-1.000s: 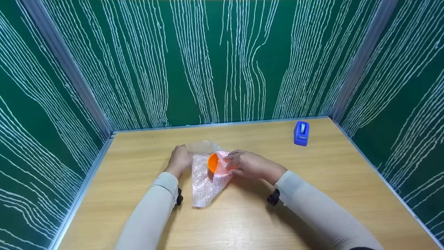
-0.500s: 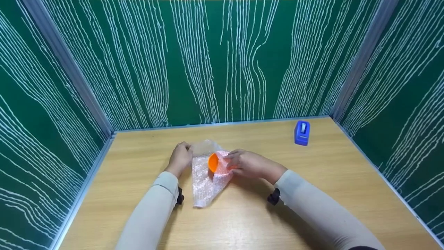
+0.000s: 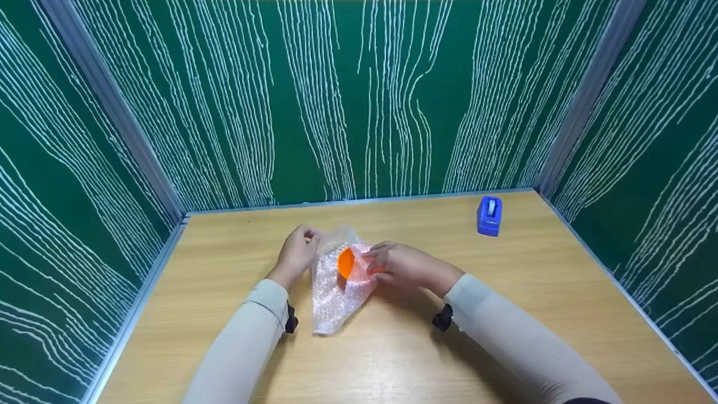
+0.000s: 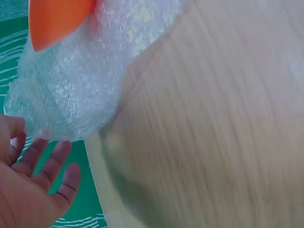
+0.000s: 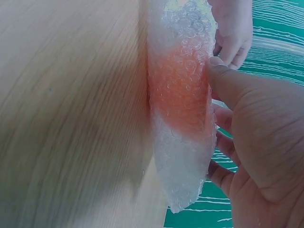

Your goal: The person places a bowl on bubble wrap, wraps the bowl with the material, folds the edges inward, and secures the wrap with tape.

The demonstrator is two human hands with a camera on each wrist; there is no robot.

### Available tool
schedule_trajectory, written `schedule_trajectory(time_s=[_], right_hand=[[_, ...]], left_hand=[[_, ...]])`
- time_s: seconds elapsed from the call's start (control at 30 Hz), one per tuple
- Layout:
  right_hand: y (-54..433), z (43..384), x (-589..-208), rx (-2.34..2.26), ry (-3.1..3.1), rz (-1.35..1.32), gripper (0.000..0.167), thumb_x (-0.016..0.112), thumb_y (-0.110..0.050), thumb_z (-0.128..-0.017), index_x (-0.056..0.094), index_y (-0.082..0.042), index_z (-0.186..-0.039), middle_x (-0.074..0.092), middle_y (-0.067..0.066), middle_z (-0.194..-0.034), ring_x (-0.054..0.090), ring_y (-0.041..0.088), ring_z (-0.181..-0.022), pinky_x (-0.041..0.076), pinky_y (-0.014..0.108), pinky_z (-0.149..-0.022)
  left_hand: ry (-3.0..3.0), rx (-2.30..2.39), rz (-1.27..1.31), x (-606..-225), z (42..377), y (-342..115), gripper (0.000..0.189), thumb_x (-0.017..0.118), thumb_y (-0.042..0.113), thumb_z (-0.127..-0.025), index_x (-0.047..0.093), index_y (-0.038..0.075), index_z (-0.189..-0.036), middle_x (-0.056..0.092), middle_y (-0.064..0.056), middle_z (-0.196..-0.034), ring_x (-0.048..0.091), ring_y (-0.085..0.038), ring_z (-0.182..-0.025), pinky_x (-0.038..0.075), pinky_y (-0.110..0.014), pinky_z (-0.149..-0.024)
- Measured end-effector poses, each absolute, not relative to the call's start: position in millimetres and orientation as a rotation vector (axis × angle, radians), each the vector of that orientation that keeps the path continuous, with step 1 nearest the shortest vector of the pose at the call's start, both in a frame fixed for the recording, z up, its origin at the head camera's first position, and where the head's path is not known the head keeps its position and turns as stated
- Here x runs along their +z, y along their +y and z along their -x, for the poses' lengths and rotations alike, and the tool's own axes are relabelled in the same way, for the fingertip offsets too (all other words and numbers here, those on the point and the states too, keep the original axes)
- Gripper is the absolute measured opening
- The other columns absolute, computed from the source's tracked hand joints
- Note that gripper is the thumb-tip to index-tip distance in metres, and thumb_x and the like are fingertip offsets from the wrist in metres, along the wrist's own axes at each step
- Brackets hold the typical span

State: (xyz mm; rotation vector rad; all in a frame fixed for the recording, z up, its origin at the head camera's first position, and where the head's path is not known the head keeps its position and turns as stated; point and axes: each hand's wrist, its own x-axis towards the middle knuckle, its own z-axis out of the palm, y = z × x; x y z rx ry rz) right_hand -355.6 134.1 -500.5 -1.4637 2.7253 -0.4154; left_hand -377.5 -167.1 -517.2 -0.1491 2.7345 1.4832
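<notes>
A sheet of bubble wrap (image 3: pixel 326 300) lies on the table around an orange cup (image 3: pixel 344 264). The cup's curved rim shows uncovered on the left, while its right part appears through the wrap. At the sheet's far left edge, my left hand (image 3: pixel 295 253) pinches the wrap between thumb and forefinger; its other fingers stand apart in the left wrist view. From the right, my right hand (image 3: pixel 408 267) holds the wrapped side of the cup. Its thumb lies on the bubble wrap (image 5: pixel 183 161) in the right wrist view, with the other fingers partly hidden behind it.
A blue tape dispenser (image 3: pixel 489 216) stands at the back right of the wooden table (image 3: pixel 224 314). Green panels (image 3: pixel 303 101) with white wavy lines enclose the table at the back and sides.
My left hand has shifted slightly right and away from me, bringing the pinched far edge of the bubble wrap nearer the cup. My right hand and the cup stay nearly still.
</notes>
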Motion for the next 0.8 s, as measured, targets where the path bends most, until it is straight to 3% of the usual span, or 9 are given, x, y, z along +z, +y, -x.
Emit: schedule_trajectory(time_s=[0.1, 0.3, 0.8], right_hand=[[133, 356, -500, -0.419, 2.722, 1.484, 0.019, 0.079, -0.015, -0.108, 0.087, -0.012, -0.124, 0.081, 0.008, -0.141, 0.067, 0.036, -0.148, 0.048, 0.053, -0.131], [132, 356, -499, -0.425, 2.722, 1.385, 0.021, 0.08, -0.02, -0.108, 0.086, -0.016, -0.127, 0.076, 0.006, -0.151, 0.064, 0.033, -0.152, 0.047, 0.051, -0.132], [132, 358, -495, -0.47, 2.722, 1.344, 0.022, 0.08, -0.023, -0.108, 0.086, -0.017, -0.129, 0.074, 0.003, -0.155, 0.066, 0.031, -0.149, 0.048, 0.051, -0.131]], left_hand=[[2.779, 1.486, 0.075, -515, 374, -165, 0.025, 0.06, 0.029, -0.119, 0.066, 0.013, -0.137, 0.069, -0.013, -0.141, 0.066, -0.032, -0.126, 0.062, -0.045, -0.112], [2.799, 1.529, -0.013, -508, 366, -156, 0.022, 0.061, 0.029, -0.119, 0.067, 0.014, -0.133, 0.071, -0.013, -0.137, 0.067, -0.031, -0.123, 0.062, -0.045, -0.111], [2.785, 1.425, -0.214, -505, 346, -135, 0.017, 0.063, 0.031, -0.117, 0.067, 0.021, -0.131, 0.072, -0.009, -0.146, 0.066, -0.035, -0.14, 0.054, -0.055, -0.125]])
